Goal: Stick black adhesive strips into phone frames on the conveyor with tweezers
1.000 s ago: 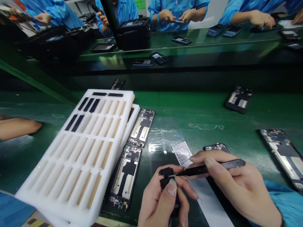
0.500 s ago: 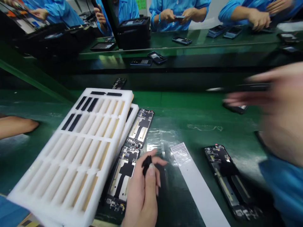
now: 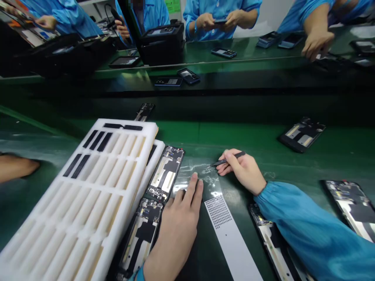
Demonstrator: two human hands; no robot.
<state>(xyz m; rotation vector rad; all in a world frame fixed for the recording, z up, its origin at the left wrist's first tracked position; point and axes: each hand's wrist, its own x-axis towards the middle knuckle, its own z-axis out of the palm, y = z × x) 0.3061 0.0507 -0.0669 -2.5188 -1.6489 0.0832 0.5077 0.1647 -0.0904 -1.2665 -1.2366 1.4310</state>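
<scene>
My left hand [image 3: 181, 218] lies palm down with fingers stretched out on a clear plastic film [image 3: 187, 171] on the green bench. Its fingers are beside an opened phone [image 3: 166, 171] with bare circuitry; another opened phone [image 3: 143, 234] is partly covered by the wrist. My right hand [image 3: 241, 168] is closed around black tweezers [image 3: 231, 158], whose tips point left, at the film's right side. Just below the film is a white strip [image 3: 234, 242] with rows of small dark dots at its upper end. What lies under my left palm is hidden.
On the left, a white foam tray [image 3: 96, 187] with black strips in some slots rests on another tray. Opened phones lie right, one [image 3: 272, 242] partly under my sleeve, another [image 3: 301, 134] farther back. Co-workers in blue sit across a raised ledge [image 3: 234, 82].
My left hand has turned palm down and spread onto the film; the small black piece it pinched no longer shows. My right hand has swung in from the right with the tweezers.
</scene>
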